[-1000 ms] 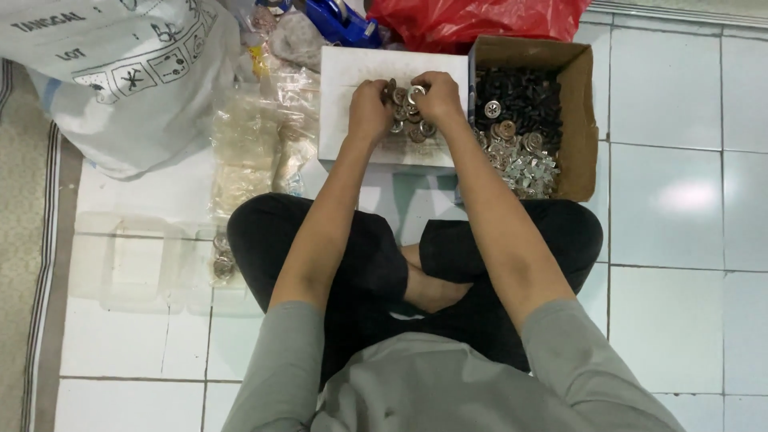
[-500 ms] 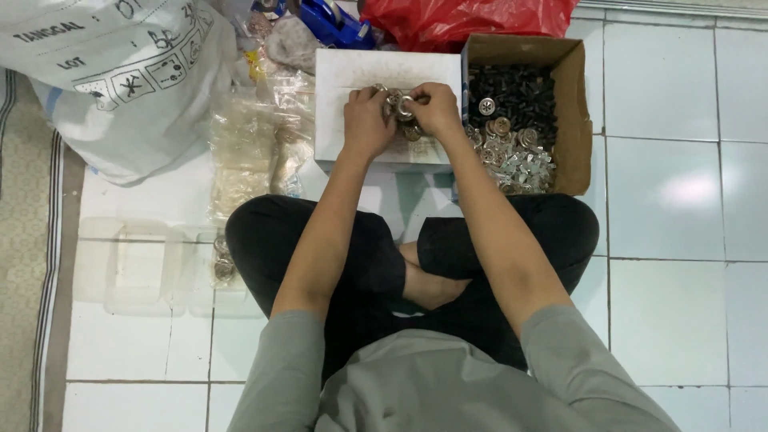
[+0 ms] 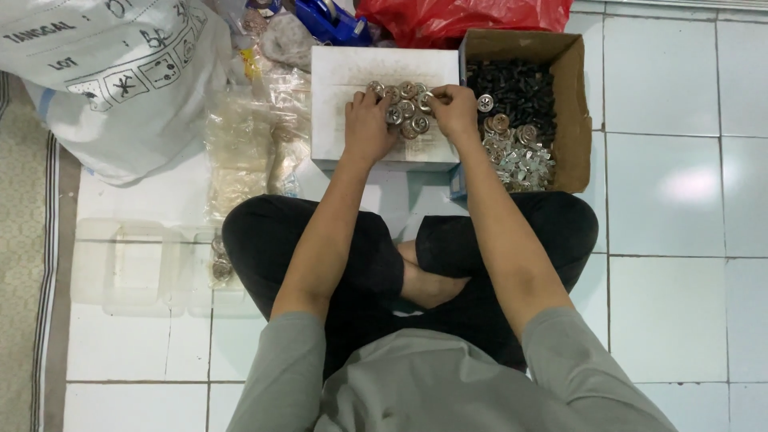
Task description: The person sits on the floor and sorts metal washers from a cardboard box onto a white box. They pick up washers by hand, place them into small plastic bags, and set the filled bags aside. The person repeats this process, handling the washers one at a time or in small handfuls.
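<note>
Own torso fills the lower frame; crossed legs hide the floor beneath. Left hand [image 3: 366, 128] and right hand [image 3: 454, 110] rest on a white box [image 3: 344, 120], fingers curled around a cluster of round metal caps [image 3: 406, 109]; whether any cap is pinched, cannot tell. Hands sit slightly wider apart than half a second ago. Beyond, a cardboard box [image 3: 578, 120] holds dark and shiny small parts, indistinct.
</note>
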